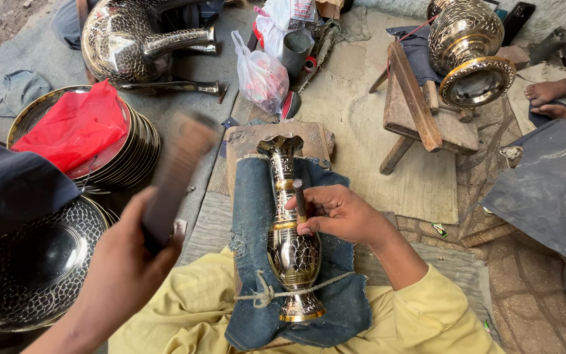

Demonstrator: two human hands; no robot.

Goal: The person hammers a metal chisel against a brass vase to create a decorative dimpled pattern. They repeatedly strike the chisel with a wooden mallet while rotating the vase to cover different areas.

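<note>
A vase (291, 242) lies lengthwise on a cloth (250, 216) over a wooden block (244, 137) in the person's lap, tied down by a cord (266, 295) near its foot. The right hand (339, 213) rests on the vase, holding a punch (299, 200) against it. The left hand (126, 262), to the left, holds a mallet (175, 177). Stacked trays (132, 151) lie further left, a stool (420, 108) behind to the right.

Blurred beyond telling: wooden mallet (177, 176) in left hand (122, 262). Cut by edges: engraved bowl (31, 262), another person's feet (555, 98).
</note>
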